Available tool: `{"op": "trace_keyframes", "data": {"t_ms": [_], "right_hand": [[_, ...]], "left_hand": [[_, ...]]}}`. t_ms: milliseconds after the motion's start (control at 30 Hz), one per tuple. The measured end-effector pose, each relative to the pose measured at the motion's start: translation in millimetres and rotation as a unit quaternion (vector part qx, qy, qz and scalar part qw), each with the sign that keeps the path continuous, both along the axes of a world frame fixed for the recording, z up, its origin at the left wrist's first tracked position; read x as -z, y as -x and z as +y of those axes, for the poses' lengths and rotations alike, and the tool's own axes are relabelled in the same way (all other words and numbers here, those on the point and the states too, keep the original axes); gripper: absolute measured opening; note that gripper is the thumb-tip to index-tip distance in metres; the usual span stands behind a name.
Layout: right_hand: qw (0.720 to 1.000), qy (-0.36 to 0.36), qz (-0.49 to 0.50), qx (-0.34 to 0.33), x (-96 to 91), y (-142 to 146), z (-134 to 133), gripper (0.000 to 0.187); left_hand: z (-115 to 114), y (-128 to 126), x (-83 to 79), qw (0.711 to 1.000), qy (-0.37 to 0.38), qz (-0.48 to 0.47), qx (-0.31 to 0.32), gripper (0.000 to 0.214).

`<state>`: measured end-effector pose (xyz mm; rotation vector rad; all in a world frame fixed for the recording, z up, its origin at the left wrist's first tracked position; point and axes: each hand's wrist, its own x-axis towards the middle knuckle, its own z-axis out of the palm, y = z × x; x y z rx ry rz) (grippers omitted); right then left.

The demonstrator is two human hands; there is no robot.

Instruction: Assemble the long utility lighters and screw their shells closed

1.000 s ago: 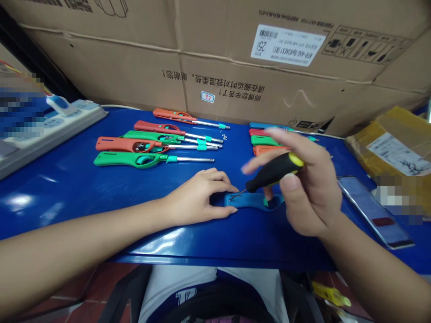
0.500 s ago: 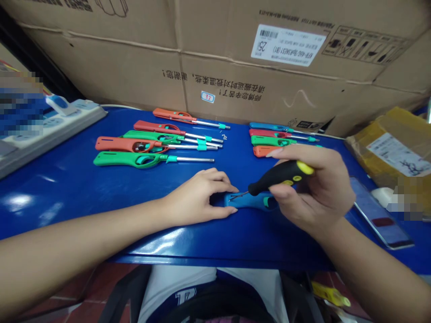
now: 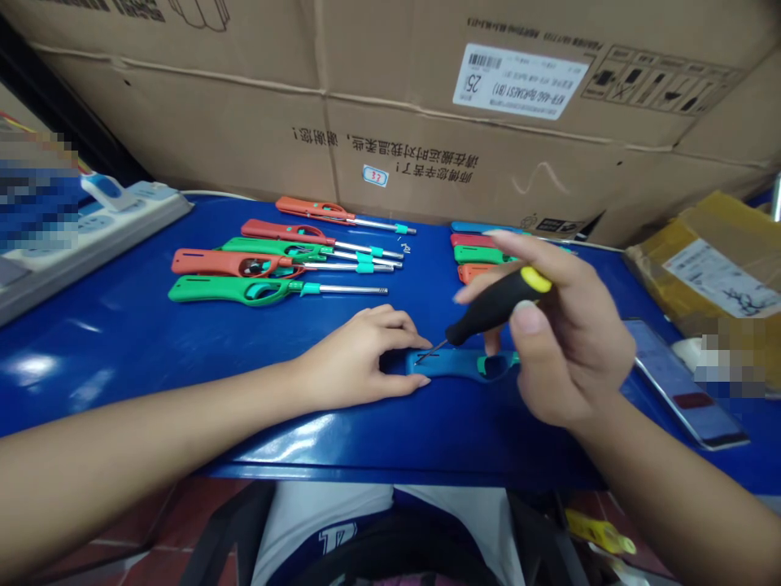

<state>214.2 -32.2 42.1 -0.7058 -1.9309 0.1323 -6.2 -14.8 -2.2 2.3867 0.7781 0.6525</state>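
Toward the front of the blue tabletop point(image 3: 427, 443), a blue lighter point(image 3: 451, 365) lies flat, stretched left to right; the left hand point(image 3: 372, 358) has one end pinched between thumb and fingers, I'd guess so it can't skid or spin; the right hand point(image 3: 570, 354) has a pretty light grip on a black-and-yellow screwdriver point(image 3: 489, 313), thumb on the handle, probably so it can turn easily; its shaft slants down to that pinched end, right where the bracing is; the left group of lighters point(image 3: 207, 289) and right group point(image 3: 476, 255) sit farther back, which looks handy for elbow room.
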Motion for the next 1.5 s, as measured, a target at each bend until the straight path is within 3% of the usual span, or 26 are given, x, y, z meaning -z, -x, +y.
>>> {"op": "trace_keyframes", "data": {"t_ms": [133,300,467,633,800,867,967,1000,1167,1333,1500], "right_hand": [[0.994,-0.097,-0.018,0.035,-0.5,2.2,0.1,0.033],[0.999,0.004,-0.043,0.016,-2.2,3.7,-3.2,0.045],[0.996,-0.07,-0.049,0.024,-2.6,0.1,-2.5,0.04],[0.998,0.061,-0.032,-0.006,-1.0,-1.0,-2.3,0.049],[0.998,-0.048,-0.025,0.036,-1.4,0.1,-1.1,0.038],[0.999,-0.015,-0.016,0.03,-0.4,-0.3,-3.4,0.038],[0.995,0.096,-0.003,-0.008,0.9,-0.6,-6.8,0.046],[0.995,0.098,-0.002,-0.012,0.9,-0.6,-6.8,0.045],[0.998,-0.052,-0.031,0.025,-0.2,-1.3,-1.8,0.033],[0.997,0.041,-0.069,0.008,2.0,-2.0,-1.5,0.046],[0.998,-0.034,-0.044,0.005,2.1,-4.5,0.1,0.04]], "left_hand": [[0.1,0.2,0.3,1.0,-0.011,0.0,0.0,0.034],[-0.6,-0.2,-0.7,1.0,-0.003,0.006,0.0,0.03],[-0.5,0.1,0.0,1.0,-0.007,0.006,-0.001,0.033],[-0.1,-0.1,0.4,1.0,-0.009,0.008,0.001,0.032],[-0.2,0.2,1.4,1.0,-0.023,0.002,-0.002,0.035],[-0.4,0.2,0.6,1.0,-0.017,0.006,-0.001,0.033],[-0.6,0.0,-0.5,1.0,-0.007,0.007,0.0,0.03],[-0.6,0.0,-0.6,1.0,-0.007,0.007,0.001,0.029],[0.0,0.3,0.4,1.0,-0.011,0.006,0.001,0.033],[-1.5,0.7,-1.0,1.0,-0.003,0.006,0.001,0.03],[-2.9,0.5,-1.8,1.0,-0.011,0.018,0.006,0.034]]}}
